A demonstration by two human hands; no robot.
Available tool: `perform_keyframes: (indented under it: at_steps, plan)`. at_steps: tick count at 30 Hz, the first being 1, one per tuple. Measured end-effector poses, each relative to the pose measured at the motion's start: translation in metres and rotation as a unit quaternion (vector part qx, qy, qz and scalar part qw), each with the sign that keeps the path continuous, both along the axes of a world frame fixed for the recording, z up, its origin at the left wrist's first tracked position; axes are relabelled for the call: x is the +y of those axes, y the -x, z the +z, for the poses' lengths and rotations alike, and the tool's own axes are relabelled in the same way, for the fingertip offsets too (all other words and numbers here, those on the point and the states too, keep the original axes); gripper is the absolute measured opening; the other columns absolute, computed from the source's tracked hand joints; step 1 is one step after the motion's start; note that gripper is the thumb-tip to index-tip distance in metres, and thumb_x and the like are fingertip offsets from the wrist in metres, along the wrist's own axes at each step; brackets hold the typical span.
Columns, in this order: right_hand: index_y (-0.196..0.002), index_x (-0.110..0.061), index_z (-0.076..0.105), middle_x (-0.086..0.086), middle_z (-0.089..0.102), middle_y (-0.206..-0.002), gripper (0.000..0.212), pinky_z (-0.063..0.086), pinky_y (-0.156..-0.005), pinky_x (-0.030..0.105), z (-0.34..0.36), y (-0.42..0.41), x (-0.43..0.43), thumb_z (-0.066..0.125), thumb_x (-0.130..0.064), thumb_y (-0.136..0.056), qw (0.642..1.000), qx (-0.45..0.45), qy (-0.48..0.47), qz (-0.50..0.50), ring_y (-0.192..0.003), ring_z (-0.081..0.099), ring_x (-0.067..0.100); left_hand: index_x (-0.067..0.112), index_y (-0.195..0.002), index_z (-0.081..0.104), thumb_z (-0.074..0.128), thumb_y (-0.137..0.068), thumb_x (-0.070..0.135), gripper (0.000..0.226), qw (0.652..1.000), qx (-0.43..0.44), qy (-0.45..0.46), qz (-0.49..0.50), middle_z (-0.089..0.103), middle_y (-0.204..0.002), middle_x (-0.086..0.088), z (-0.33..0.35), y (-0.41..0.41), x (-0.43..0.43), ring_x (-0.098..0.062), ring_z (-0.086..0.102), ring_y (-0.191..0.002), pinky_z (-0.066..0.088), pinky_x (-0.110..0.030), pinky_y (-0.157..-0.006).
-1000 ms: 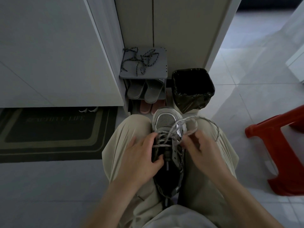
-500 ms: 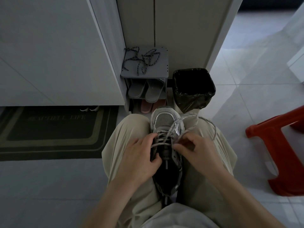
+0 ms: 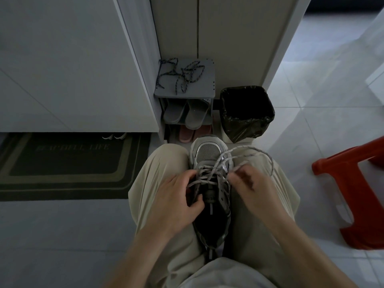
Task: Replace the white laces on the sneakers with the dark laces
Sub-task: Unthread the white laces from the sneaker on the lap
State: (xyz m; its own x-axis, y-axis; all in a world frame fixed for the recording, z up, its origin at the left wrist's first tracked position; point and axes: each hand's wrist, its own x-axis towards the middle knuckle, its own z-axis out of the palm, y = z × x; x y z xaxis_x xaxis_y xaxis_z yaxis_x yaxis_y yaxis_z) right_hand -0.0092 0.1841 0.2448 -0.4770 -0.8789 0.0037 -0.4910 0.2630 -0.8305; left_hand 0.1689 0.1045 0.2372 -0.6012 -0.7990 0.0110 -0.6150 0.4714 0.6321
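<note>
Wears loose beige trousers [image 3: 162, 169] of thin cloth, creased in long soft folds over both legs. Wears a pale grey-white top [image 3: 224, 273], seen only as a rumpled hem at the lower edge. Shows bare forearms [image 3: 145, 244], bare left hand [image 3: 176, 196] and bare right hand [image 3: 253, 188].

right hand [image 3: 247, 183] blurred, its grip on the white lace [image 3: 207, 180] unclear; red stool [image 3: 353, 204] cut off at right.
</note>
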Motion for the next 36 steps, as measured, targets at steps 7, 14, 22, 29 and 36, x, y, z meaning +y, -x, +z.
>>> perform_keyframes:
  at_steps: [7,14,22,29,36]
  plan:
    - [-0.081,-0.015,0.056,-0.008,0.064,-0.073,0.013,0.047,-0.064,0.02,-0.007,0.002,-0.006,0.056,-0.023,-0.091,0.999,0.028,0.005,-0.04,-0.067,0.06,0.003,0.029,-0.125,0.047,0.058,-0.077,0.039,0.051,1.0,0.002,0.008,0.0,0.061,-0.11,0.014,0.001,0.0,0.002,-0.004,0.056,-0.1,0.047,-0.028,-0.09]
    - [-0.081,-0.02,0.061,-0.009,0.067,-0.071,0.009,0.05,-0.065,0.017,0.008,0.007,-0.001,0.062,-0.025,-0.088,0.996,-0.048,0.018,-0.068,-0.069,0.063,0.0,0.026,-0.126,0.051,0.065,-0.077,0.033,0.051,1.0,0.018,0.003,0.006,0.059,-0.11,0.017,0.0,0.0,0.002,0.001,0.053,-0.101,0.044,-0.019,-0.089]
    - [-0.076,-0.021,0.053,-0.006,0.064,-0.069,0.016,0.047,-0.065,0.012,-0.008,-0.003,-0.004,0.056,-0.019,-0.092,1.0,-0.013,-0.004,-0.022,-0.065,0.061,-0.003,0.022,-0.126,0.05,0.07,-0.074,0.029,0.056,0.998,0.049,-0.012,0.029,0.051,-0.109,0.028,-0.004,0.001,0.004,0.01,0.049,-0.099,0.03,0.003,-0.085]
    - [-0.077,-0.023,0.056,-0.005,0.066,-0.069,0.016,0.049,-0.063,0.023,-0.005,-0.001,-0.004,0.056,-0.029,-0.091,0.997,-0.07,-0.015,-0.019,-0.063,0.061,0.0,0.024,-0.127,0.049,0.065,-0.074,0.036,0.056,0.998,0.054,-0.002,0.022,0.053,-0.109,0.027,-0.006,0.001,0.005,0.002,0.056,-0.095,0.042,-0.013,-0.084]
    - [-0.078,-0.017,0.052,-0.001,0.069,-0.067,0.017,0.055,-0.069,0.033,-0.007,-0.001,-0.006,0.051,-0.016,-0.094,0.987,-0.142,0.005,-0.076,-0.066,0.067,0.006,0.024,-0.127,0.048,0.062,-0.075,0.036,0.055,0.998,0.063,-0.003,0.014,0.054,-0.112,0.025,-0.008,0.001,0.005,0.001,0.056,-0.098,0.041,-0.01,-0.084]
